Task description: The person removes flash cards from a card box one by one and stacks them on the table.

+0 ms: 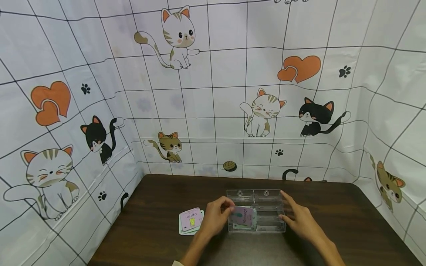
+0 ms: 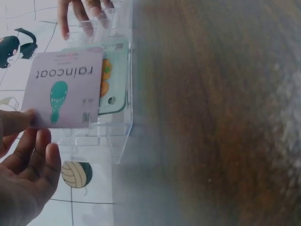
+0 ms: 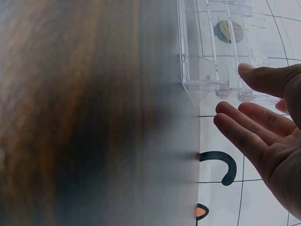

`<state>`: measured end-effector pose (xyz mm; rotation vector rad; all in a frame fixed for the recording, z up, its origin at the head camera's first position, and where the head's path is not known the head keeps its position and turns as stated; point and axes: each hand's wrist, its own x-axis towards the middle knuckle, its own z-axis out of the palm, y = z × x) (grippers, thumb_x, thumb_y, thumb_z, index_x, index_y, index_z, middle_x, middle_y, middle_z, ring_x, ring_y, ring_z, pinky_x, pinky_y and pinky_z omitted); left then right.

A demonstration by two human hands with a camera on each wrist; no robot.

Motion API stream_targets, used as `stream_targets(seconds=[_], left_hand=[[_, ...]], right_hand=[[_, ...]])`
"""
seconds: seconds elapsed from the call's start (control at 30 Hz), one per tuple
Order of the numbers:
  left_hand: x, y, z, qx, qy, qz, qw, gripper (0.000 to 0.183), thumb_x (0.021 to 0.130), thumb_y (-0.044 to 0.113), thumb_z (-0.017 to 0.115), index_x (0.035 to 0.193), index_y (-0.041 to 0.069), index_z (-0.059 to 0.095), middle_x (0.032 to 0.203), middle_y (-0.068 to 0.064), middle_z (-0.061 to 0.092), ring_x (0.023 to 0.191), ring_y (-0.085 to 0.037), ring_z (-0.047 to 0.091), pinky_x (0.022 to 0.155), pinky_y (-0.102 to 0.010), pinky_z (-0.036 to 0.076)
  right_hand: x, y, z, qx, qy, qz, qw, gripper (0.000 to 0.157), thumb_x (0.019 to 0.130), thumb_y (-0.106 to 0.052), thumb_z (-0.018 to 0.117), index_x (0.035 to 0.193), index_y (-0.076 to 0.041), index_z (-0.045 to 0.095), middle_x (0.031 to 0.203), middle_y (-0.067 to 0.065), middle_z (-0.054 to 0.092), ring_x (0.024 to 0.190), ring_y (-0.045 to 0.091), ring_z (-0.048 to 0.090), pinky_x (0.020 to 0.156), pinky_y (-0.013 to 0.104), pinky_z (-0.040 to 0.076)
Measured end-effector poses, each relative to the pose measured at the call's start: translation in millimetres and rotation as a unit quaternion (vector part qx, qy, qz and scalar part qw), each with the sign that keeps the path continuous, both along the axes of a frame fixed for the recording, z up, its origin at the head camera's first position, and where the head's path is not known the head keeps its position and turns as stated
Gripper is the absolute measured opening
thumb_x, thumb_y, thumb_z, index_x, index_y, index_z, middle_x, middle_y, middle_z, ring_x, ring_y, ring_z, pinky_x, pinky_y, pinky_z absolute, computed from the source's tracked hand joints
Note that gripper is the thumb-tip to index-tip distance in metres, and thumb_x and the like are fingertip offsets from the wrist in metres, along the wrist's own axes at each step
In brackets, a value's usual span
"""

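A clear plastic card rack (image 1: 269, 218) with tiered compartments stands on the table. My left hand (image 1: 216, 216) pinches a purple card (image 2: 66, 89) printed "raincoat" by its edge, between thumb and fingers. That card overlaps the front left of the rack, before a pale green card (image 2: 115, 80) with an orange picture that sits inside. At the rack's right end is my right hand (image 1: 301, 218), its fingers extended along the side. In the right wrist view the thumb of the right hand (image 3: 268, 127) lies close to the rack's edge; contact is hard to tell.
Left of the rack lies a small pile of cards (image 1: 190, 220), the top one purple and reading "apron". The dark wooden table (image 1: 159, 199) meets a white cat-print curtain (image 1: 229, 103) at the back and both sides.
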<state>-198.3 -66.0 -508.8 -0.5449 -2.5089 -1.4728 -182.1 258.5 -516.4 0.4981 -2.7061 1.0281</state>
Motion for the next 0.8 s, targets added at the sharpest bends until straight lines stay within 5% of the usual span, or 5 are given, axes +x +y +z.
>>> stream_targets(seconds=[0.8], left_hand=[[1.3, -11.0, 19.0, 0.044, -0.01, 0.001, 0.999, 0.009, 0.103, 0.011, 0.073, 0.11, 0.015, 0.074, 0.1, -0.002, 0.079, 0.087, -0.005, 0.067, 0.078, -0.021, 0.055]], right_hand=[[-0.9, -0.2, -1.1, 0.001, 0.003, -0.003, 1.0, 0.088, 0.089, 0.003, 0.082, 0.163, -0.003, 0.035, 0.138, 0.038, 0.062, 0.11, 0.049, 0.074, 0.083, 0.043, 0.066]])
